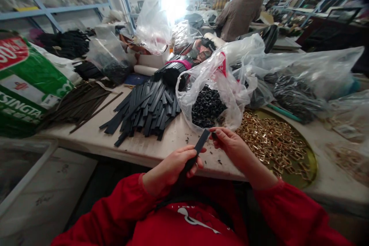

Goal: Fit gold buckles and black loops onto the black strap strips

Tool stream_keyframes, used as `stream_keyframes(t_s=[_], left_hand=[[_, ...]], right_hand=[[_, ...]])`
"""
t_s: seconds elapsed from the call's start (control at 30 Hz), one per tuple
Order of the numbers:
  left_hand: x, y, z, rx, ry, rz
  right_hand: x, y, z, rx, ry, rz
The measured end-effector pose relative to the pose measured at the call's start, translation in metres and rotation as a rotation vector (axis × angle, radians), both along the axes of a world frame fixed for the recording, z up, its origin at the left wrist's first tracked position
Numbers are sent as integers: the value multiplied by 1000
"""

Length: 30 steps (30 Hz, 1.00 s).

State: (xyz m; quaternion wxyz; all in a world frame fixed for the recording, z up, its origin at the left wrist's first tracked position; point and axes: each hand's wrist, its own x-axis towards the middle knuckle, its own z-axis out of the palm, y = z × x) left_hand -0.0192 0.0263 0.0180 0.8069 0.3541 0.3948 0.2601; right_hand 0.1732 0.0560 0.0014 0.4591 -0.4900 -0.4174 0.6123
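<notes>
My left hand [184, 161] is closed around a flat black strap [201, 142], whose free end points up toward my right hand. Between the fingertips of my right hand [226, 138] is a small black loop [213, 135], close beside the strap's end. Whether the loop touches the strap I cannot tell. Just beyond both hands, an open clear plastic bag [187, 103] holds many small black loops [206, 107]. To the left of it lies a pile of black straps [150, 107]. Gold-coloured metal buckles [268, 142] fill a round tray [313, 161] right of my right hand.
Thin dark brown strips [77, 102] lie on the table [138, 153] at the left, beside a green printed bag [29, 84]. A white-rimmed bin [25, 173] stands at lower left. Plastic bags [302, 73] crowd the back right. A person [240, 15] is farther off.
</notes>
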Motion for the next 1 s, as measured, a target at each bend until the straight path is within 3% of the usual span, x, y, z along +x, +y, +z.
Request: stream_keyframes(t_s=[0.17, 0.33, 0.73, 1.0], left_hand=[[1, -2, -4, 101, 164, 3], [4, -2, -7, 230, 339, 0], [3, -2, -15, 305, 483, -148], [-1, 2, -8, 703, 757, -249]], right_hand=[[-4, -21, -7, -233, 295, -164], [-8, -27, -9, -306, 419, -163], [-15, -32, -30, -195, 227, -178], [-15, -39, -32, -221, 263, -145]])
